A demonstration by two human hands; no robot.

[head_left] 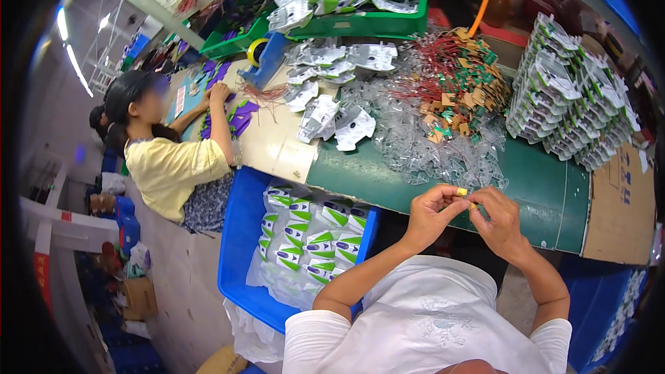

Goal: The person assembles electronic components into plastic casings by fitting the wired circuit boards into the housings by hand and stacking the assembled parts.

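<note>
My left hand and my right hand meet over the near edge of the green table, fingertips pinched together. A small yellow wrap shows at a fingertip of my left hand. Whatever lies between the fingers is too small and covered to name. Just beyond my hands spreads a pile of clear plastic parts. Behind it is a heap of small orange-brown and green circuit boards with red wires. Several white-and-grey plastic shells lie to the left of the clear parts.
Stacked white-and-green shells stand at the right beside a cardboard sheet. A blue crate with bagged white-green pieces sits at my left. Green bins and a blue tape dispenser are farther back. A co-worker handles purple-green parts.
</note>
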